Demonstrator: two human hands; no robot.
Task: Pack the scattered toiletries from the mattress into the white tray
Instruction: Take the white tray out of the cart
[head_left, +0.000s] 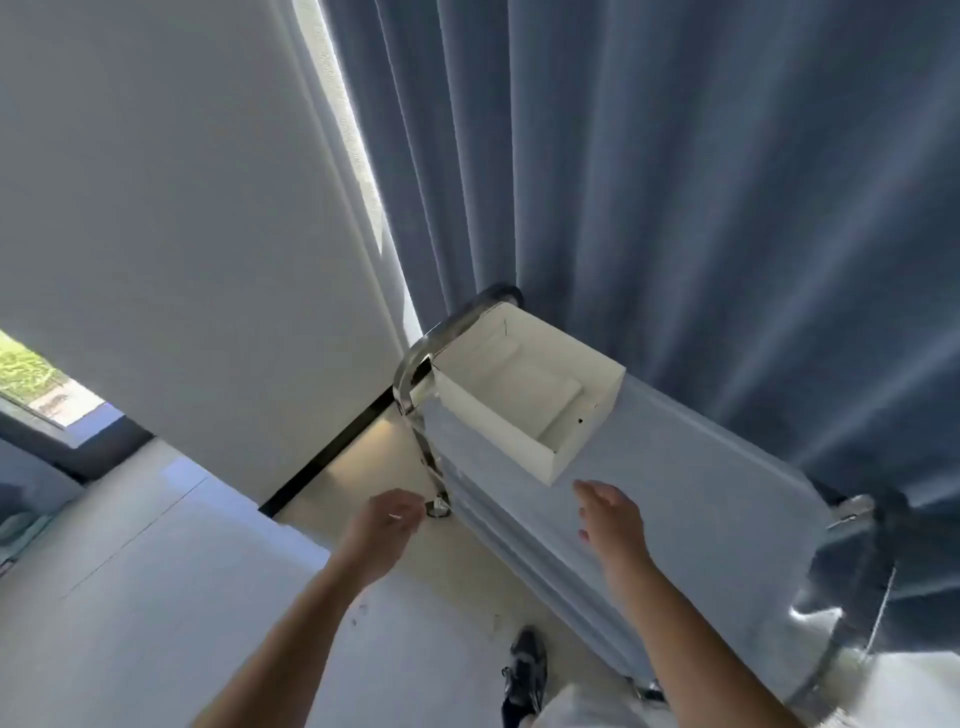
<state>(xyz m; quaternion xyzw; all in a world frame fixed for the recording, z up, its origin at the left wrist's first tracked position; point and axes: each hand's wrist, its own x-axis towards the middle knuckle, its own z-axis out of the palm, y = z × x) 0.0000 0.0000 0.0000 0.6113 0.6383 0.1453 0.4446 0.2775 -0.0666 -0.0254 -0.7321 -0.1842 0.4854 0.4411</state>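
The white tray (527, 395) sits at the far end of the pale blue mattress (675, 509), hard against the chrome bed rail (415, 374) and the blue curtain (675, 182). It looks more like an open card box, and a flat white slab lies in its bottom. No loose toiletries show on the visible stretch of mattress, so they are either packed or out of view.

Both hands are raised just short of the tray. The right hand (613, 514) hangs over the mattress near the tray's near corner, fingers apart and holding nothing. The left hand (384, 525) is out over the floor beside the bed leg, loosely curled. A thin pale sliver shows at its fingertips, too small to identify, so I cannot tell whether it grips anything.

If the hands are going for the tray, the walls look light and thin. Better to take it by two opposite sides, low down, and keep it level than to pinch one rim.
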